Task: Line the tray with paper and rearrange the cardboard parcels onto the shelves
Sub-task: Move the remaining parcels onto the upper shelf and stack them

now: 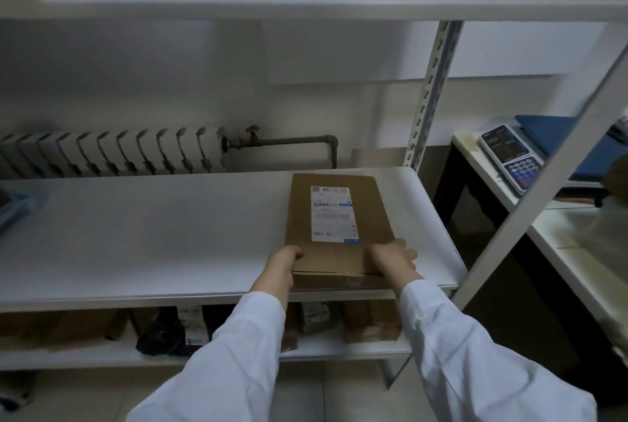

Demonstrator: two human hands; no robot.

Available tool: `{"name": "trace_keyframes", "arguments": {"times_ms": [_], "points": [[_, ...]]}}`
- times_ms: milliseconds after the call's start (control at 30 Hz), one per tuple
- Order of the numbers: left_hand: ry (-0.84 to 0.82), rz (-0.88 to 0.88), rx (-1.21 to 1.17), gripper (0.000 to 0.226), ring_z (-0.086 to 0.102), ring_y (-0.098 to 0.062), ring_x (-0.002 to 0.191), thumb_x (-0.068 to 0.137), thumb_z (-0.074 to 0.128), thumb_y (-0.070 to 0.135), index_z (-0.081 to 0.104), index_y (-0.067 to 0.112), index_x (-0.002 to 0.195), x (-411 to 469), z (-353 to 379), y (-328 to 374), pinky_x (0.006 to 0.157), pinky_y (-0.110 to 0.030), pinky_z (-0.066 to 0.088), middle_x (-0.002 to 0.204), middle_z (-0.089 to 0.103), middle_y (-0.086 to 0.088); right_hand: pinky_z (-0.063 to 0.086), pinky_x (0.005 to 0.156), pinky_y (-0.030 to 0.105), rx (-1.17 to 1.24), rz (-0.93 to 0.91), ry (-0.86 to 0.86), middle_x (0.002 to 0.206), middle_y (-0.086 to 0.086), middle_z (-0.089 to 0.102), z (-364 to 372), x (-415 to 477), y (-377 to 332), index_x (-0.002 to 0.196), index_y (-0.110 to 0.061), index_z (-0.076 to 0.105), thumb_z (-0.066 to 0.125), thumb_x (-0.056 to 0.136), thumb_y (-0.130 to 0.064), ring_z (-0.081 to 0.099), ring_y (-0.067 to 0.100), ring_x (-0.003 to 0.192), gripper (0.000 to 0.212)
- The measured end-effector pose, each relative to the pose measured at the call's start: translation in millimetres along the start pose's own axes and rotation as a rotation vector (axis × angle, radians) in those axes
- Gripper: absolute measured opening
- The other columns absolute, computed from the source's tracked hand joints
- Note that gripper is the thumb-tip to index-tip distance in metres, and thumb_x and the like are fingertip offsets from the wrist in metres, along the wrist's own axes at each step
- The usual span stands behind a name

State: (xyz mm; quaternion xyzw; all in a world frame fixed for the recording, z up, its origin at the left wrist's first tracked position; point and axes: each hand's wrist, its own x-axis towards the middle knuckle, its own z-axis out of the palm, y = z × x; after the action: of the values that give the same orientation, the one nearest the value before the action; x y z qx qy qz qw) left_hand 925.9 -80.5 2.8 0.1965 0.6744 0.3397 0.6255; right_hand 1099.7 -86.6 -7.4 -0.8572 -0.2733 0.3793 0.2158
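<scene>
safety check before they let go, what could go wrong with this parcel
The cardboard parcel, held by the left hand and right hand, has its near end at the front edge of the shelf; released there, it might tip off. It lies near the shelf's right end and could slide over.

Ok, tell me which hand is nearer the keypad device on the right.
Right. The right hand holds the near right corner of the cardboard parcel, toward the keypad device; the left hand holds its near left corner.
</scene>
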Motion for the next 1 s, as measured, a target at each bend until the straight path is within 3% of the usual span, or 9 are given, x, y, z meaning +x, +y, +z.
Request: {"name": "trace_keyframes", "arguments": {"times_ms": [100, 200, 267, 367, 467, 600, 733, 833, 1000], "points": [[0.037, 0.061, -0.021, 0.059, 0.062, -0.033, 0.105, 0.059, 0.073, 0.031, 0.061, 0.01, 0.112, 29.7, -6.6, -1.3, 0.093, -0.042, 0.051, 0.118, 0.064, -0.014, 0.037, 0.097, 0.035, 0.028, 0.006, -0.024, 0.139, 0.018, 0.034, -2.8, 1.3, -2.3, 0.136, -0.008, 0.034, 0.051, 0.091, -0.031, 0.041, 0.033, 0.124, 0.053], [-0.01, 0.197, -0.04, 0.037, 0.064, -0.028, 0.088, 0.076, 0.07, 0.017, 0.054, 0.009, 0.109, -28.6, -8.9, 26.9, 0.075, -0.035, 0.053, 0.101, 0.065, -0.013, 0.041, 0.093, 0.033, 0.052, -0.033, -0.097, 0.131, 0.016, 0.048, -0.7, -17.1, -7.0, 0.129, -0.01, 0.046, 0.051, 0.088, -0.035, 0.049, 0.032, 0.116, 0.049], [-0.009, 0.325, 0.018, 0.035, 0.064, -0.028, 0.082, 0.078, 0.067, 0.008, 0.055, 0.007, 0.11, -51.7, -12.0, 41.3, 0.074, -0.037, 0.056, 0.096, 0.065, -0.013, 0.044, 0.099, 0.039, 0.13, -0.083, -0.171, 0.128, 0.016, 0.054, 7.2, -20.0, -9.3, 0.13, -0.008, 0.048, 0.056, 0.081, -0.036, 0.052, 0.034, 0.114, 0.057], [0.041, 0.513, 0.186, 0.048, 0.065, -0.032, 0.089, 0.069, 0.069, 0.004, 0.061, 0.007, 0.117, -77.9, -29.4, 58.6, 0.083, -0.044, 0.056, 0.101, 0.068, -0.013, 0.041, 0.105, 0.043, 0.268, -0.18, -0.222, 0.14, 0.018, 0.045, 6.9, -50.7, -25.4, 0.14, -0.005, 0.033, 0.063, 0.084, -0.036, 0.045, 0.036, 0.127, 0.071], [0.081, 0.611, 0.341, 0.049, 0.06, -0.029, 0.096, 0.07, 0.068, 0.001, 0.062, 0.017, 0.117, -100.8, -52.2, 74.1, 0.083, -0.038, 0.054, 0.106, 0.065, -0.007, 0.032, 0.109, 0.044, 0.481, -0.284, -0.211, 0.148, 0.016, 0.036, -0.2, -82.6, -44.9, 0.147, -0.008, 0.02, 0.056, 0.09, -0.044, 0.036, 0.036, 0.135, 0.077], [0.07, 0.69, 0.441, 0.049, 0.055, -0.028, 0.102, 0.068, 0.063, -0.007, 0.067, 0.023, 0.107, -125.7, -93.0, 88.4, 0.084, -0.038, 0.052, 0.116, 0.06, -0.006, 0.025, 0.113, 0.049, 0.72, -0.394, -0.078, 0.156, 0.016, 0.021, -10.5, -122.8, -72.2, 0.151, -0.017, 0.008, 0.049, 0.09, -0.055, 0.027, 0.038, 0.14, 0.083], [0.036, 0.755, 0.436, 0.051, 0.048, -0.03, 0.105, 0.066, 0.057, -0.017, 0.068, 0.016, 0.102, -154.6, -145.5, 95.3, 0.072, -0.033, 0.046, 0.116, 0.047, -0.005, 0.012, 0.118, 0.048, 0.74, -0.479, 0.193, 0.159, 0.015, 0.009, -25.9, -169.6, -92.1, 0.152, -0.016, 0.007, 0.052, 0.087, -0.057, 0.011, 0.033, 0.146, 0.089], [-0.058, 0.8, 0.393, 0.053, 0.047, -0.023, 0.094, 0.066, 0.049, -0.024, 0.066, 0.011, 0.102, -175.9, -182.5, 98.3, 0.061, -0.027, 0.042, 0.104, 0.051, -0.007, 0.013, 0.119, 0.046, 0.787, -0.595, 0.311, 0.158, 0.012, 0.017, -38.2, -198.8, -96.1, 0.151, -0.015, 0.012, 0.054, 0.087, -0.054, 0.014, 0.03, 0.146, 0.085], [-0.158, 0.803, 0.293, 0.052, 0.048, -0.025, 0.091, 0.063, 0.045, -0.026, 0.067, 0.014, 0.088, -194.4, -221.6, 96.8, 0.06, -0.026, 0.04, 0.103, 0.057, -0.011, 0.022, 0.112, 0.044, 0.79, -0.718, 0.423, 0.142, 0.01, 0.041, -48.5, -251.7, -98.2, 0.136, -0.014, 0.039, 0.056, 0.086, -0.053, 0.033, 0.029, 0.134, 0.065]]}}
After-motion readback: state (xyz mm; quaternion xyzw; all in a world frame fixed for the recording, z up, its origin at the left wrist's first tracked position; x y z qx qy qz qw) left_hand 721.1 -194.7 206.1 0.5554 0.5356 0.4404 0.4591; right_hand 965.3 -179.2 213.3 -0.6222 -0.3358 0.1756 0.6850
